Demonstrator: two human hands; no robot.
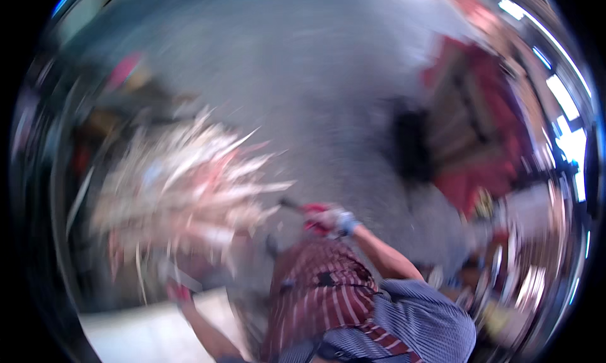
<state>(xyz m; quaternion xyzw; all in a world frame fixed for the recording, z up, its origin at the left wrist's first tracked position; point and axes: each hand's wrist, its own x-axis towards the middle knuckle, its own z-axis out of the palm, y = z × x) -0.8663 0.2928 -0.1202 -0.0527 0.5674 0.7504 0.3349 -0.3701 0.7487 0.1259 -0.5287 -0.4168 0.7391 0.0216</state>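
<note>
Blurring badly, right hand (328, 219) gripped a red-handled tool (302, 209) beside a pale strip pile (189, 180), left hand (180, 292) grip unclear, open grey floor (303, 91) beyond.

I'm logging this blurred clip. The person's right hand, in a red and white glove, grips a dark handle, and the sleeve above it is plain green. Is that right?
Not quite. The head view shows the right hand, gloved in red and white, on the dark handle, but the sleeve is blue with fine stripes, not plain green.
</note>
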